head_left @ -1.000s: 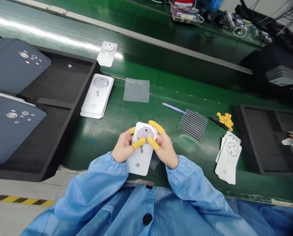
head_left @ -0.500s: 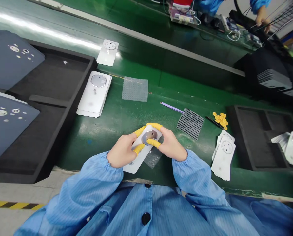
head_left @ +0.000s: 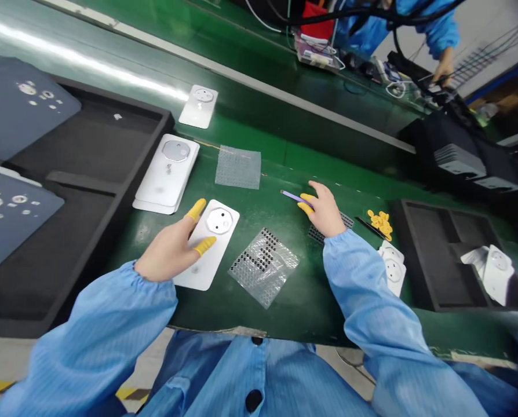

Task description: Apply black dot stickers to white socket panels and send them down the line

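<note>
Clock positions are taken from the centre of the view.

Left hand: grasping the white panel at 8 o'clock, thumb over its face and a forefinger along its left edge. Whether the other fingers pass underneath cannot be seen. Right hand: between 2 and 3 o'clock, thumb and forefinger at the purple tool; whether they are closed on it cannot be told.

Progress on the held panel: its octagonal plate shows two dark spots and one paler round spot. In this inspector's judgement, the piece is partway through – begun, not finished.

Supply: the clear sheet, near 6 o'clock, carries black dots in part of its grid only; the lower cells look bare. A dark sheet lies at 4 o'clock, partly covered by the right hand and sleeve.

Other pieces: the panel stack, between 9 and 10 o'clock, has a grey plate on its top piece and appears to be pending work. The overlapping panels, between 3 and 4 o'clock, show several dark spots – likely further along, though too small to count reliably. One lone panel lies at 11 o'clock, its status undetermined.
</note>
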`<state>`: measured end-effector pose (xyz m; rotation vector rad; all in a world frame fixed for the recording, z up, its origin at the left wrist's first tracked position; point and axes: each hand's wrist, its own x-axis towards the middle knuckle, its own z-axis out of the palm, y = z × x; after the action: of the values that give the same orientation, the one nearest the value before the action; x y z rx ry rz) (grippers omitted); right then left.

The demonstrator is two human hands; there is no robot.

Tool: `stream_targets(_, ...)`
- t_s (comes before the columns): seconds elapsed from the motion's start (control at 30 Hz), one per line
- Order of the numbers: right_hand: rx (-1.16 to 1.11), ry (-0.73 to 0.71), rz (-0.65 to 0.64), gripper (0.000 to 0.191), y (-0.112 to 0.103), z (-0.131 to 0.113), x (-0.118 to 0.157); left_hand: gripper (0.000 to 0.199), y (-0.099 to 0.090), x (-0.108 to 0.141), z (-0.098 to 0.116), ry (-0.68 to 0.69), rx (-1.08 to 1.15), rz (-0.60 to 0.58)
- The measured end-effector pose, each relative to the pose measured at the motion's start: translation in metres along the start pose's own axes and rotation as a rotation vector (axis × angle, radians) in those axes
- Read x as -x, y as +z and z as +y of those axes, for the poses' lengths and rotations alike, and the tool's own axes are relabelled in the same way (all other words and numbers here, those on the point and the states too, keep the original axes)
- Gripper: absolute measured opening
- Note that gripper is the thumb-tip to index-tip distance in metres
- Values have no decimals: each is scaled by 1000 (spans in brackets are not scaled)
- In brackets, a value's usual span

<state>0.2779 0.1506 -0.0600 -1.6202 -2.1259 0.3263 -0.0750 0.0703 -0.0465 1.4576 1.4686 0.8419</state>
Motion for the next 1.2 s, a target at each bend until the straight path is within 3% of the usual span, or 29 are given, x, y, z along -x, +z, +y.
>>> stream_targets(0.07, -47, -36, -40, 18, 3, 8, -8, 48, -1, 10, -7, 169, -349, -13)
stream_targets(0.13, -84, -51, -53, 22, 7, 0, -8, 36, 4, 23, -14, 331, -526, -3)
stream_targets(0.23, -191, -99, -142, 33, 17, -37, 2, 26, 16, 36, -22, 471, -615, 26)
stream_targets(0.3, -265, -227, -273, 37, 27, -69, 11, 24, 20, 39, -25, 504, -649, 56)
stream_targets(0.4, -232, -447, -470, 38, 41, -107, 20, 16, 22, 39, -24, 495, -668, 64)
stream_targets(0.53, -106, -492, -587, 40, 51, -123, 23, 9, 21, 38, -20, 474, -657, 43)
stream_targets(0.73, -3, -523, -645, 53, 51, -124, 22, 9, 23, 38, -19, 433, -686, 44)
stream_targets(1.0, 118, -604, -614, 36, 50, -131, 24, 16, 25, 37, -11, 361, -789, -20)
stream_targets(1.2, 233, -643, -626, 33, 48, -137, 24, 19, 27, 37, -12, 393, -871, -23)
